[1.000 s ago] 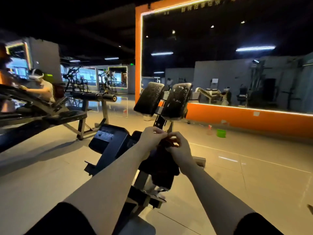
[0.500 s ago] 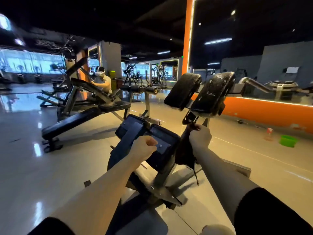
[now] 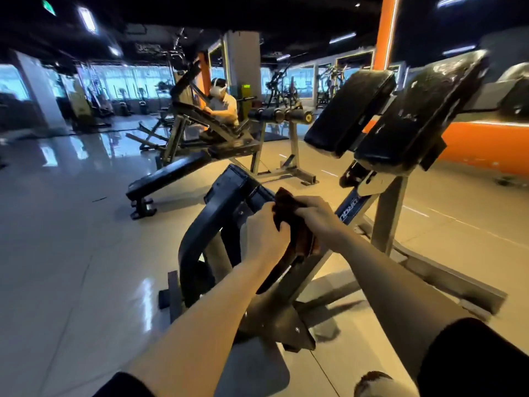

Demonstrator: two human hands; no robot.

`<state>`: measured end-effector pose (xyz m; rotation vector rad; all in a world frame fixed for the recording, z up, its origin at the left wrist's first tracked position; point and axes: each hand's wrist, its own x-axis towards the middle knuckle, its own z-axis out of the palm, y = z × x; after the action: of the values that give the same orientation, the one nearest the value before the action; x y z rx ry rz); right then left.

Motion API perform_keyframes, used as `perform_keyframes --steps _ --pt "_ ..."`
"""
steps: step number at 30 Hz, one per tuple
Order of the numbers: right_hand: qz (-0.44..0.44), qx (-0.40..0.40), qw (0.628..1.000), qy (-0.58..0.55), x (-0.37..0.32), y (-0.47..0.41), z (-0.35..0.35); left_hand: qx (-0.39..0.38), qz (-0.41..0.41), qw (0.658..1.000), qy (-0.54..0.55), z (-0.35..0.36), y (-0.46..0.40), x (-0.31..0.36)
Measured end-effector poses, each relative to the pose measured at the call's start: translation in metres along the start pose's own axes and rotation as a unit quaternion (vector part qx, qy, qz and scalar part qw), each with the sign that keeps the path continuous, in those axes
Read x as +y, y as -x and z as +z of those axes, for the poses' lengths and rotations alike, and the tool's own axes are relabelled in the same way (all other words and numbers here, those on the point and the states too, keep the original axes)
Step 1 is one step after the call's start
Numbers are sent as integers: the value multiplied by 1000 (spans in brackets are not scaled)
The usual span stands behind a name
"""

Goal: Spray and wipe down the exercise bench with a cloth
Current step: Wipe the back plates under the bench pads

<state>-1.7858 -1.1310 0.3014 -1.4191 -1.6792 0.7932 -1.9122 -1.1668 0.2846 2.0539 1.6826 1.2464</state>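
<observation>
Gym floor, bench [image 3: 369, 116] pads ahead; left hand [image 3: 264, 234] and right hand [image 3: 316, 216] both grasp dark cloth [image 3: 289, 216] between them. Suggest folding it flat, then wiping pads top-down

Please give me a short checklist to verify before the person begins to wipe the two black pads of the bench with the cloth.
1. Cloth in hand: ok. The left hand and the right hand both grip the dark cloth.
2. Cloth touching a pad: not ok. It is held in front of the frame, below the left pad and the right pad.
3. Pads free of things lying on them: ok.
4. Pads already sprayed: cannot tell; the right pad shows pale marks.
5. Spray bottle at hand: cannot tell; none is visible.
6. Other person away from this bench: ok.
</observation>
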Motion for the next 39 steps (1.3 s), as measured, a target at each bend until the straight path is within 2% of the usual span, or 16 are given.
perform_keyframes --steps 3,10,16,18,20,23,25,28,32,36,39 --pt "-8 -73 997 -12 6 -21 -9 14 -25 999 -26 6 3 5" --pt "-77 -46 991 -102 40 -22 -9 118 -90 981 -129 28 -2 23" --pt "-114 -152 976 -104 37 -52 -25 185 -154 959 -148 44 -4 37" --pt "-156 -137 974 -87 41 -41 -25 195 -168 955 -147 50 -3 37" --pt "-180 -122 968 -121 52 -29 -24 210 -181 949 -151 55 -5 36" --pt "-182 -154 954 -182 62 -39 -25 239 -192 937 -167 63 -9 36" --pt "-207 -184 951 -139 59 -61 -26 255 -203 930 -171 68 -10 36" --pt "-234 -174 948 -123 60 -71 -18 286 -223 915 -176 74 -10 40" --pt "-265 -211 918 -205 75 -56 -23 315 -249 898 -182 83 -12 45" --pt "-341 -261 887 -170 82 -75 -30 335 -282 878 -194 91 -17 53" --pt "-309 -302 885 -175 81 -100 -27 357 -293 868 -182 99 -17 59"
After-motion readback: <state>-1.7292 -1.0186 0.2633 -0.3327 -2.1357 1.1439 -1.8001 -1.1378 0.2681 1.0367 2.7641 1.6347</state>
